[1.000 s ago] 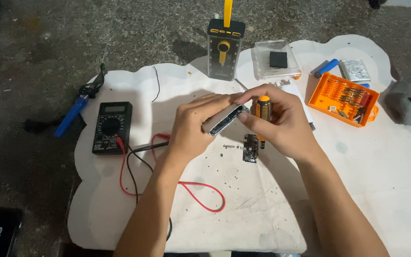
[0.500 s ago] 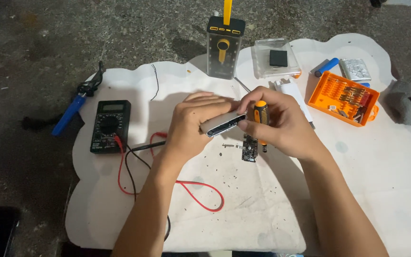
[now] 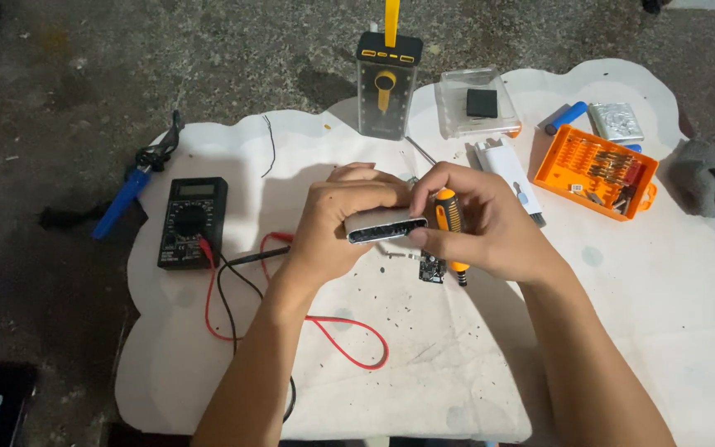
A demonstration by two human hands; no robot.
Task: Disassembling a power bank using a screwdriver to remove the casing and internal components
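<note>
Silver casing (image 3: 386,229) — a slim metal shell with its dark open end facing me — sits gripped in my left hand (image 3: 343,222), held above the white cloth (image 3: 424,372) that covers the tabletop. Its long axis runs left to right, tilted slightly upward toward my right hand (image 3: 482,223), which meets it at the open end. That right hand is closed around an orange-handled screwdriver (image 3: 450,217), shaft pointing down and a little toward me, just beside the casing's mouth. Both hands touch at the casing, so neither has far to travel — the left carries it, the right carries the tool. Directly below lies a small dark circuit board (image 3: 432,268). A black multimeter (image 3: 193,220) with red and black leads rests well to the left; an orange bit case (image 3: 596,170) lies off to the right.
</note>
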